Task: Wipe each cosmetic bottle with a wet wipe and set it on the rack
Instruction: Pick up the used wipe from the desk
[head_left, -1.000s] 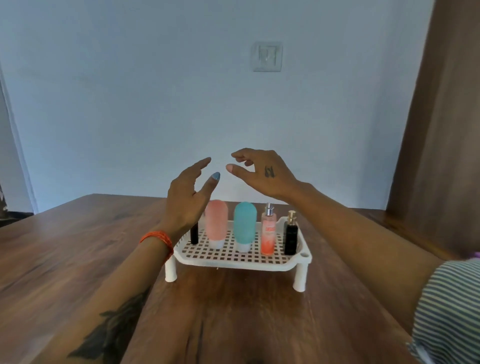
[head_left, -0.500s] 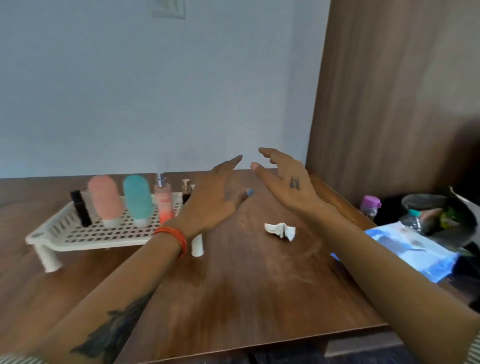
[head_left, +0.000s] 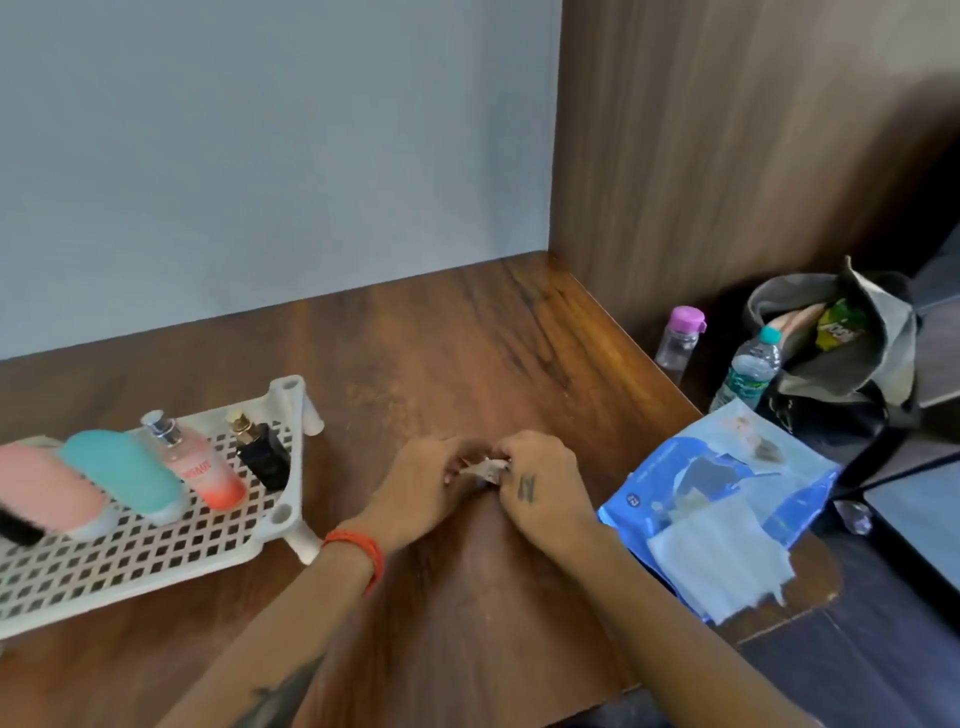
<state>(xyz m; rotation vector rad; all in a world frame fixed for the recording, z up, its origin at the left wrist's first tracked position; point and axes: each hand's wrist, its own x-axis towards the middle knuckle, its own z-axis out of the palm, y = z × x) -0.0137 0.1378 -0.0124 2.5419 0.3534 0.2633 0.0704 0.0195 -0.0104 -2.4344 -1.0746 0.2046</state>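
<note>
We are pinching a crumpled white wet wipe (head_left: 485, 469) with both hands (head_left: 480, 475) mid-desk; five bottles are standing racked, so discarding it likely follows.

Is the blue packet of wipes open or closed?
Open. The blue wet wipe packet at the wooden table's right edge has its top flap peeled back, and a white wipe sheet spills out over its front.

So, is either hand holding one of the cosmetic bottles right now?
No, both the left hand and the right hand pinch a crumpled wet wipe, while the bottles stand on the white rack.
</note>
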